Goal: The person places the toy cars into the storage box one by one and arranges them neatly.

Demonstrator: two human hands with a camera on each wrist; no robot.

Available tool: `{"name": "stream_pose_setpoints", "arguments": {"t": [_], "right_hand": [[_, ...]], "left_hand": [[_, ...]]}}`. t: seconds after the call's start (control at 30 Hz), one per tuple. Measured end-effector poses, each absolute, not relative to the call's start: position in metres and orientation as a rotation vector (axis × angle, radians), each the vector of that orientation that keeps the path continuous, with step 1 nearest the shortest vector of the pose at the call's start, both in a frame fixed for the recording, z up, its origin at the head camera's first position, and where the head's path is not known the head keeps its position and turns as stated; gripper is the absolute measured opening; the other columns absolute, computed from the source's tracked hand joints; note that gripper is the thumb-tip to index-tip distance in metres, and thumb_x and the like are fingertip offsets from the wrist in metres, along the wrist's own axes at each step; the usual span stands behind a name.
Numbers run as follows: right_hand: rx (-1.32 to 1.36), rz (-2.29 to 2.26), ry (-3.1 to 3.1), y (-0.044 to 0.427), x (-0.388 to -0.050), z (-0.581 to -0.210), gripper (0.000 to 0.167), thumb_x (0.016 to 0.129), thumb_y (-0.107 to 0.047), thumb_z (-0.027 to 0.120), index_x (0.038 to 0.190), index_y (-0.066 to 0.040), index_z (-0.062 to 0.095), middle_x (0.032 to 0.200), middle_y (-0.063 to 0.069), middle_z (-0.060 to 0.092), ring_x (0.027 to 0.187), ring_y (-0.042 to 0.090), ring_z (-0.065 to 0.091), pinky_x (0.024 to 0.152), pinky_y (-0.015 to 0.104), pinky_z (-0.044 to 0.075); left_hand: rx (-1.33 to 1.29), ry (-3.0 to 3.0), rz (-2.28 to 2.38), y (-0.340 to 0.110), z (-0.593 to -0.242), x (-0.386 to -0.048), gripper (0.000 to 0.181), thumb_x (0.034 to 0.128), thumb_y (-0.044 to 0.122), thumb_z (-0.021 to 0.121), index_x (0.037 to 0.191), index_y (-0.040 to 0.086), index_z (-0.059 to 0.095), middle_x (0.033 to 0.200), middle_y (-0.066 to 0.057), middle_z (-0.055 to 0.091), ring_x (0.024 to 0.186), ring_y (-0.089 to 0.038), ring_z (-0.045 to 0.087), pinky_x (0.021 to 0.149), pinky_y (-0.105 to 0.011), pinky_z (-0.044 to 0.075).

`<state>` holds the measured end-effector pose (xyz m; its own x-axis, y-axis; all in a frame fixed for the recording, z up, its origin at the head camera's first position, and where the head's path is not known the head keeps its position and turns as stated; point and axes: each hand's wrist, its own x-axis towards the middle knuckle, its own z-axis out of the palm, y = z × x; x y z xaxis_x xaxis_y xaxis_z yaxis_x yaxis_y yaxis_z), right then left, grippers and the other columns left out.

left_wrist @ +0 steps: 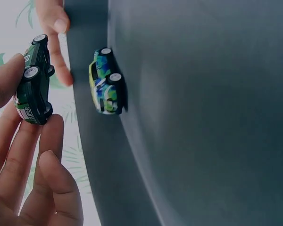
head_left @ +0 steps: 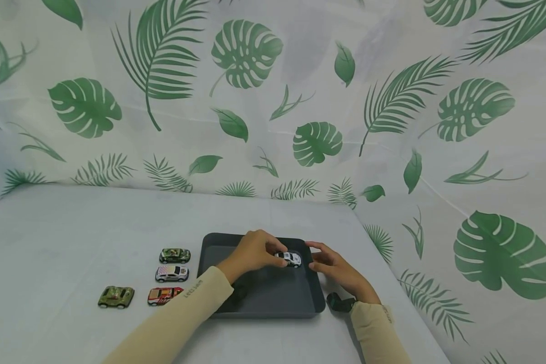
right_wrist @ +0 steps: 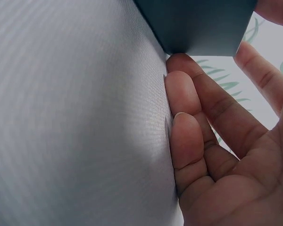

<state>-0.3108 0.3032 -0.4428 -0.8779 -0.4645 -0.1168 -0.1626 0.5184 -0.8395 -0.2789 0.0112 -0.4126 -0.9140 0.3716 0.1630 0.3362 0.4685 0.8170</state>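
My left hand [head_left: 258, 251] pinches a small toy car [head_left: 291, 259] between thumb and fingers, above the right part of a dark grey tray [head_left: 277, 314]. The car looks white and black from above; its dark underside and wheels show in the left wrist view. A blue, green and yellow toy car [left_wrist: 104, 82] is inside the tray against its side wall; I cannot make it out in the head view. My right hand [head_left: 338, 270] is at the tray's right side, thumb and fingertips touching the outside near the rim, lower fingers resting on the table.
Left of the tray are a camouflage toy car [head_left: 175, 255], a white patterned one [head_left: 172, 273] and a red one [head_left: 164, 296] partly behind my left sleeve. An olive camouflage car [head_left: 116, 297] stands farther left. A leaf-printed cloth [head_left: 273, 141] rises behind the white table [head_left: 63, 242].
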Motion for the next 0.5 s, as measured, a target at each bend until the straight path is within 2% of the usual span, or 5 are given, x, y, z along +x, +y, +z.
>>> {"name": "stream_pose_setpoints", "arguments": {"t": [0.5], "right_hand": [[-0.529, -1.3, 2.435, 0.303, -0.31, -0.443, 0.066, 0.107, -0.02, 0.066, 0.166, -0.009, 0.039, 0.15, 0.029, 0.058, 0.138, 0.045, 0.056, 0.116, 0.07, 0.039]], "left_hand": [[0.64, 2.665, 1.448, 0.028, -0.422, -0.277, 0.024, 0.0841, 0.015, 0.096, 0.106, 0.011, 0.087, 0.096, -0.001, 0.081, 0.088, -0.014, 0.072, 0.08, -0.034, 0.06]]}}
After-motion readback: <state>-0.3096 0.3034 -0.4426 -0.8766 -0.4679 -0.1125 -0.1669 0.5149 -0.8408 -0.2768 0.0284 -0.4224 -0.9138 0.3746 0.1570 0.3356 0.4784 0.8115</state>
